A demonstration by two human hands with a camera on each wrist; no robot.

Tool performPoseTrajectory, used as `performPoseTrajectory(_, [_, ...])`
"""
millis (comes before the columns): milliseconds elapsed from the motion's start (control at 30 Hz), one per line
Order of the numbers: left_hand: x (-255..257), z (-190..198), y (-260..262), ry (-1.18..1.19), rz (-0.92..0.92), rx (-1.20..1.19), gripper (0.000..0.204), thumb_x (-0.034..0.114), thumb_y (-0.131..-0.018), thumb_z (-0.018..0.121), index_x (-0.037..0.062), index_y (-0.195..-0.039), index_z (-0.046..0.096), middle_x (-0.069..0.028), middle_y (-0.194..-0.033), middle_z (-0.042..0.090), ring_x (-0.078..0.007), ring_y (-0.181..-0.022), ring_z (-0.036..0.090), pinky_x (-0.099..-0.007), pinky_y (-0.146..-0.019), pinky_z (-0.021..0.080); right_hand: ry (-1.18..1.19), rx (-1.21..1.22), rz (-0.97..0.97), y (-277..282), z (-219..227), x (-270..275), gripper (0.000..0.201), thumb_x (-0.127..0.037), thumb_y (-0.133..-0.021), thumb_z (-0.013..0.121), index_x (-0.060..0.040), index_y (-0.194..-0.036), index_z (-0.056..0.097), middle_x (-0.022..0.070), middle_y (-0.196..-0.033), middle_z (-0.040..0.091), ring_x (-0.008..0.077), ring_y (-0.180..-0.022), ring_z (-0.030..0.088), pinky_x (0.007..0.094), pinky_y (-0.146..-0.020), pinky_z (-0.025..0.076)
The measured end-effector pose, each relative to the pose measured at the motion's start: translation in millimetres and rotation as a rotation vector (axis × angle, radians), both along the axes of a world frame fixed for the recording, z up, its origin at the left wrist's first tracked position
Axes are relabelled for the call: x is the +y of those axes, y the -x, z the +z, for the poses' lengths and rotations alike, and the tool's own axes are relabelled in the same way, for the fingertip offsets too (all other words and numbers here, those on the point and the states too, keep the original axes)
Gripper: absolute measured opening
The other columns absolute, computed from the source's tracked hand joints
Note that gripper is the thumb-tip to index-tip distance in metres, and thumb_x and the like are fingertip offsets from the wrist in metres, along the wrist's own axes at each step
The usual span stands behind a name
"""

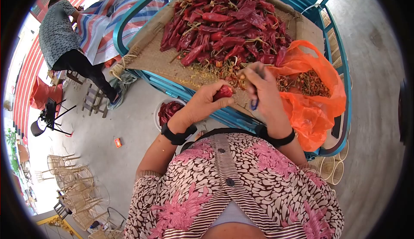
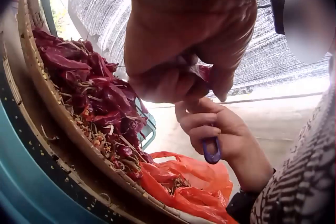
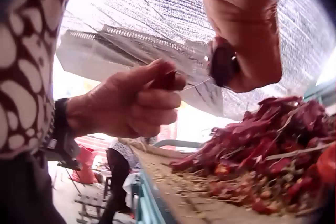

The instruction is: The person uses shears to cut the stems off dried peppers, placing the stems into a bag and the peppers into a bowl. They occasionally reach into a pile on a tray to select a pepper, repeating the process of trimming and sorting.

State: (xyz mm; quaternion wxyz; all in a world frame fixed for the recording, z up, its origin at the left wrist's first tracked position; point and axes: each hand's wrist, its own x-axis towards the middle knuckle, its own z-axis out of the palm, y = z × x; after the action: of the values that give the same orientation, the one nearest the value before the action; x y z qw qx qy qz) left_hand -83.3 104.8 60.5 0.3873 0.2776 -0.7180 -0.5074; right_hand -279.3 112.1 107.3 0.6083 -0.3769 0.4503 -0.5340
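The left hand (image 1: 200,103) grips a red dried chili (image 1: 223,93), its end showing between thumb and fingers. Close by on the right, the right hand (image 1: 265,94) has its fingers curled round a small tool with a blue-purple looped handle (image 2: 212,150); the tool's working end cannot be made out. In the right wrist view a thin pale strand runs between the chili in the left hand (image 3: 131,100) and the right hand (image 3: 244,40). Behind both hands a heap of red dried chilies (image 1: 228,23) lies on a woven mat (image 1: 151,62), with stems and seeds along its near edge.
An orange plastic bag (image 1: 308,118) holding stems and scraps lies at the mat's right. Below the blue cart rail (image 1: 168,90) a white bucket (image 1: 157,117) holds chilies. Another person (image 1: 58,32) bends over a striped sheet (image 1: 103,28) at the far left; stools (image 1: 69,174) stand lower left.
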Motion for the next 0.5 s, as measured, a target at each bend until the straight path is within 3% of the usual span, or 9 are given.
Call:
performPoseTrajectory(100, [-2,-5,-1,-0.016,0.283,-0.002,0.033,0.024,-0.083,0.074,0.0021,-0.104,0.059,-0.0052,-0.077,0.059,-0.0130,-0.068,0.054,-0.0298,-0.065,0.046,0.335,0.729,-0.280,49,-2,-6,0.011,-0.016,-0.091,0.065,-0.0058,-0.093,0.062,0.0014,-0.085,0.061,0.0093,-0.064,0.051,0.0241,-0.058,0.042])
performPoseTrajectory(167, [-14,-10,-13,-0.137,0.454,-0.165,0.031,0.022,-0.082,0.075,0.0027,-0.101,0.061,-0.0072,-0.081,0.060,-0.0136,-0.071,0.054,-0.0296,-0.067,0.046,0.561,1.270,-0.460,86,10,-3,0.012,-0.015,-0.089,0.066,-0.0045,-0.094,0.063,0.0048,-0.087,0.063,0.0168,-0.072,0.059,0.0312,-0.064,0.047])
performPoseTrajectory(200, [-21,-12,-20,-0.198,0.537,-0.246,0.030,0.022,-0.081,0.075,0.0030,-0.100,0.061,-0.0081,-0.083,0.060,-0.0139,-0.073,0.055,-0.0295,-0.068,0.046,0.477,1.398,-0.515,109,8,-4,0.015,-0.015,-0.087,0.066,-0.0036,-0.097,0.063,0.0081,-0.090,0.063,0.0204,-0.076,0.060,0.0342,-0.067,0.048])
performPoseTrajectory(233, [-30,-15,-25,-0.226,0.596,-0.268,0.024,0.020,-0.082,0.073,0.0046,-0.098,0.063,-0.0123,-0.093,0.062,-0.0214,-0.081,0.061,-0.0333,-0.073,0.048,0.387,1.525,-0.570,131,5,-5,0.018,-0.015,-0.086,0.067,-0.0028,-0.099,0.063,0.0113,-0.093,0.063,0.0240,-0.080,0.062,0.0373,-0.070,0.049])
performPoseTrajectory(333, [-63,-29,-32,0.222,0.889,-0.371,0.023,0.020,-0.083,0.070,0.0059,-0.100,0.064,-0.0146,-0.099,0.063,-0.0311,-0.088,0.063,-0.0397,-0.075,0.049,0.243,1.680,-0.709,171,-9,0,0.024,-0.014,-0.086,0.067,-0.0023,-0.105,0.062,0.0150,-0.100,0.063,0.0280,-0.087,0.063,0.0392,-0.077,0.049])
performPoseTrajectory(367, [-70,-27,-30,0.221,0.922,-0.415,0.027,0.019,-0.083,0.070,0.0042,-0.105,0.065,-0.0167,-0.100,0.065,-0.0357,-0.089,0.062,-0.0396,-0.078,0.049,0.232,1.565,-0.690,171,-11,2,0.025,-0.013,-0.086,0.067,-0.0020,-0.107,0.061,0.0153,-0.100,0.063,0.0279,-0.088,0.063,0.0383,-0.079,0.049])
performPoseTrajectory(433, [-88,-35,-28,0.295,0.927,-0.495,0.030,0.021,-0.083,0.070,0.0053,-0.108,0.063,-0.0162,-0.102,0.064,-0.0357,-0.090,0.062,-0.0396,-0.079,0.049,0.207,1.332,-0.652,154,-5,8,0.027,-0.012,-0.085,0.066,-0.0015,-0.109,0.060,0.0159,-0.101,0.062,0.0278,-0.090,0.063,0.0366,-0.082,0.048])
performPoseTrajectory(500, [-98,-39,-27,0.301,0.888,-0.596,0.033,0.022,-0.083,0.070,0.0059,-0.111,0.062,-0.0163,-0.103,0.063,-0.0359,-0.092,0.062,-0.0394,-0.080,0.049,0.237,1.287,-0.486,127,3,13,0.027,-0.011,-0.085,0.066,-0.0018,-0.109,0.060,0.0146,-0.100,0.062,0.0268,-0.090,0.062,0.0358,-0.082,0.049])
